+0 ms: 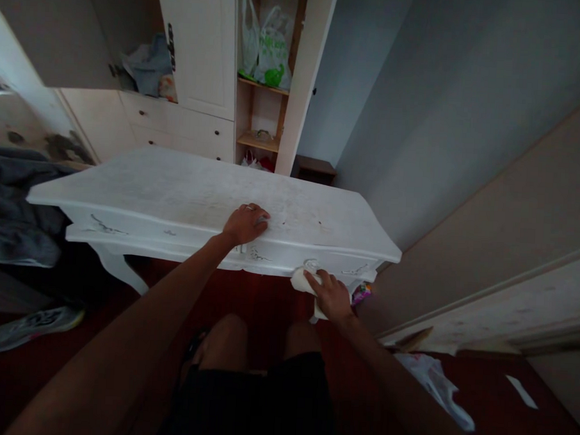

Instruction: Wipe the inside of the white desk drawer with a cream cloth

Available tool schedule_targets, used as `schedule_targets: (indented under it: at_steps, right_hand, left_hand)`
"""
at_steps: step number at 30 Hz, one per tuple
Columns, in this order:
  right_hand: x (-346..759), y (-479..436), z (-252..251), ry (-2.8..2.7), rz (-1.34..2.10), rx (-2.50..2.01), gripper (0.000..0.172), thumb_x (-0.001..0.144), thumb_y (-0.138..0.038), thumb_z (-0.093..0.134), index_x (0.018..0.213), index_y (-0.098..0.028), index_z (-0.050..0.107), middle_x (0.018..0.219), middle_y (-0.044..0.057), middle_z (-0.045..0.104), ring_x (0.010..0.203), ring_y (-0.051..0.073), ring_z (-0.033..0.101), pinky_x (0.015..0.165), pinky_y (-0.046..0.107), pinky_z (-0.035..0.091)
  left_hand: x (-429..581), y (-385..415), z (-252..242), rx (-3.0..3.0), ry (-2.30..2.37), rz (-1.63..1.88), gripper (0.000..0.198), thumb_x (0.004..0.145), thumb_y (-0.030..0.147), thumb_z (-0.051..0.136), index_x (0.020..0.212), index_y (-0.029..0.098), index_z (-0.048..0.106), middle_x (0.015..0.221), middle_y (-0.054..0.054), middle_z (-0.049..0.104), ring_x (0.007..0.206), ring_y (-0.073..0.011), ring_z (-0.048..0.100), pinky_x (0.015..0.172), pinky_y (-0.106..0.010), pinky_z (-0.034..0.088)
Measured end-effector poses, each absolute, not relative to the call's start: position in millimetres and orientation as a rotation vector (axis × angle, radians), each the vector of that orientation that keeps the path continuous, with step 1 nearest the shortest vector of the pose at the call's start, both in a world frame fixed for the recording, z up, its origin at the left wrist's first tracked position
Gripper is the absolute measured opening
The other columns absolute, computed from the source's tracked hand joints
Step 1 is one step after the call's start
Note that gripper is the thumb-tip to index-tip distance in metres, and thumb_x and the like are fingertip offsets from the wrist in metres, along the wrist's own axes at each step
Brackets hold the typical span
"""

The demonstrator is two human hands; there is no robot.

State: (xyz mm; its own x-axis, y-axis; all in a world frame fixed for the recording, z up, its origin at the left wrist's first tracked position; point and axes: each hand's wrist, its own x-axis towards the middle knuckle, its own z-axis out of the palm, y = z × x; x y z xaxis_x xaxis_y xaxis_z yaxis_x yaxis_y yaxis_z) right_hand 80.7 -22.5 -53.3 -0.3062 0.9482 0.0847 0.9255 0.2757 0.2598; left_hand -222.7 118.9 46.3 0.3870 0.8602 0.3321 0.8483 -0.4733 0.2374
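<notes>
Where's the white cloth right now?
In the head view, the cloth is just right of centre, in the right hand, at the front of the table.

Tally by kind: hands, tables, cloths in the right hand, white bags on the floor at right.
Hands, left hand and right hand: 2
Table: 1
Cloth: 1
White bag: 1
Total: 5

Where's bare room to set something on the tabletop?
Free: the white, curvy-edged tabletop either side of the left hand, and behind it to the far edge. Crowded: mid-front, under that hand, and the ornamented white front panel, where the right hand holds a white cloth.
</notes>
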Motion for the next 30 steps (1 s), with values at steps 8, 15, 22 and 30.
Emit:
schedule_targets:
  at_steps: [8,15,22,30]
  right_hand:
    - [175,-45,-39,2.229,0.383,2.134,0.066,0.09,-0.018,0.055,0.153,-0.03,0.043,0.137,0.013,0.058,0.111,0.031,0.062,0.083,0.039,0.055]
    - [177,-61,-36,1.957,-0.013,2.503,0.048,0.091,-0.029,0.055,0.139,-0.025,0.059,0.122,0.012,0.067,0.098,0.025,0.069,0.083,0.034,0.052]
    - [189,-71,-24,2.184,0.148,2.853,0.051,0.092,-0.042,0.05,0.139,-0.022,0.056,0.122,0.013,0.066,0.1,0.027,0.068,0.085,0.038,0.053]
    - [133,-39,-20,2.259,0.16,2.846,0.061,0.094,-0.038,0.045,0.15,-0.013,0.041,0.13,0.02,0.06,0.112,0.033,0.063,0.093,0.045,0.052]
  left_hand:
    - [-215,109,53,2.582,1.721,0.555,0.041,0.092,0.035,0.044,0.123,0.023,0.067,0.131,-0.01,0.062,0.123,-0.0294,0.055,0.105,-0.045,0.045]
    - [-210,102,59,2.587,1.792,0.471,0.042,0.094,0.034,0.042,0.128,0.024,0.063,0.135,-0.01,0.06,0.124,-0.0301,0.054,0.103,-0.043,0.045]
    - [-206,100,57,2.614,1.824,0.476,0.044,0.094,0.035,0.038,0.129,0.022,0.062,0.135,-0.012,0.06,0.123,-0.0311,0.054,0.101,-0.044,0.044]
    - [-202,97,57,2.658,1.879,0.453,0.048,0.095,0.035,0.034,0.133,0.018,0.06,0.137,-0.015,0.059,0.124,-0.0336,0.053,0.099,-0.046,0.045]
